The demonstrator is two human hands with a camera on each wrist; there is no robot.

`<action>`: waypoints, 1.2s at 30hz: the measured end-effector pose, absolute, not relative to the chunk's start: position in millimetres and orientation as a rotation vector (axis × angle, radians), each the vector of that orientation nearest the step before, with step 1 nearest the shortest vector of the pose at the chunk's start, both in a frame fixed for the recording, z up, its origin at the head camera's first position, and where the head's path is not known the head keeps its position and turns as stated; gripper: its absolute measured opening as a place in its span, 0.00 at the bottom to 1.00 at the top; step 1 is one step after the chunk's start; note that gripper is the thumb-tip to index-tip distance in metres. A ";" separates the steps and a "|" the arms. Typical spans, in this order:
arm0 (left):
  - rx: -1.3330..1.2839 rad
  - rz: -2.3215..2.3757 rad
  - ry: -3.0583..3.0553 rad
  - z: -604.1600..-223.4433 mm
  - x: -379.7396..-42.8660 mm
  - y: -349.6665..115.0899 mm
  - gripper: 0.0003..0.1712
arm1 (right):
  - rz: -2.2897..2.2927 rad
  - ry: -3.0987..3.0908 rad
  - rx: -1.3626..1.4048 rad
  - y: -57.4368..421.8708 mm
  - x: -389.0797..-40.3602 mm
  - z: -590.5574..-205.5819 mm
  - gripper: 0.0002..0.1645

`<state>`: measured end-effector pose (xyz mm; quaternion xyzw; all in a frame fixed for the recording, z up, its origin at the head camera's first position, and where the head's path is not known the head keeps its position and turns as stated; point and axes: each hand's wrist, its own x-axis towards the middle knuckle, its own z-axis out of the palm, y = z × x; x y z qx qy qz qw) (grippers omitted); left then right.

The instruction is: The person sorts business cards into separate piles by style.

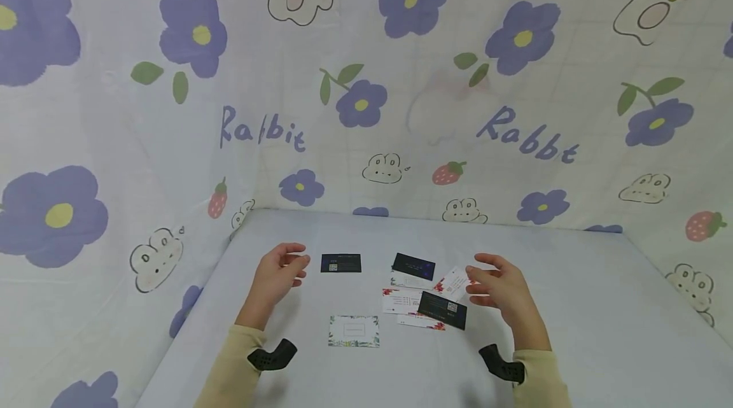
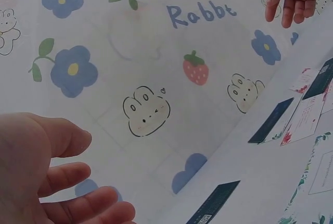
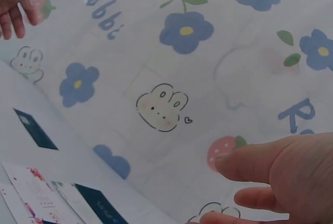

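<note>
My left hand (image 1: 279, 274) hovers over the left part of the table with relaxed fingers and nothing in them. Just right of its fingertips lies a black card (image 1: 341, 263) with a small QR code. My right hand (image 1: 502, 288), also holding nothing, is raised at the right beside a loose pile of cards. In that pile are a tilted black card (image 1: 413, 266), another black card (image 1: 443, 310) with a QR code, and several white cards (image 1: 399, 301) with red floral corners. A white card with a leafy green border (image 1: 354, 331) lies apart, nearer the front.
The cards lie on a white table (image 1: 595, 306). Behind and to the left hangs a pale curtain (image 1: 424, 134) printed with purple flowers, rabbits and strawberries. Black straps (image 1: 272, 355) sit at both wrists, over beige sleeves (image 1: 231, 370).
</note>
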<state>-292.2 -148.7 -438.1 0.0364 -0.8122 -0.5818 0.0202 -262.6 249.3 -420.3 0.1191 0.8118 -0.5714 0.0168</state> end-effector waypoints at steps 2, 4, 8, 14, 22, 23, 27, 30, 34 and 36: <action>0.108 -1.805 -2.522 -438.0 -292.0 -148.5 0.20 | -1.779 2.523 0.359 249.7 -262.7 -421.1 0.36; 0.104 -1.809 -2.525 -437.7 -291.6 -148.4 0.20 | -1.781 2.522 0.353 249.9 -262.6 -421.3 0.36; 0.102 -1.814 -2.529 -436.8 -290.6 -148.2 0.20 | -1.779 2.518 0.350 249.9 -262.7 -421.6 0.36; 0.102 -1.813 -2.528 -436.9 -290.2 -148.1 0.20 | -1.772 2.522 0.358 249.0 -262.6 -422.6 0.36; 0.099 -1.816 -2.532 -437.6 -289.1 -148.1 0.20 | -1.778 2.516 0.345 247.5 -262.5 -422.2 0.38; 0.097 -1.816 -2.533 -437.5 -289.0 -148.1 0.20 | -1.778 2.514 0.350 247.1 -262.6 -422.1 0.38; 0.099 -1.812 -2.539 -436.7 -288.7 -147.7 0.20 | -1.773 2.517 0.356 245.5 -262.2 -422.1 0.36; 0.100 -1.806 -2.543 -436.4 -288.6 -147.7 0.20 | -1.762 2.524 0.360 244.4 -262.1 -421.9 0.35; 0.099 -1.803 -2.544 -436.5 -288.4 -147.7 0.20 | -1.744 2.533 0.364 243.7 -262.5 -421.4 0.36; 0.097 -1.806 -2.543 -436.6 -288.5 -147.8 0.20 | -1.739 2.533 0.366 243.1 -262.6 -421.0 0.37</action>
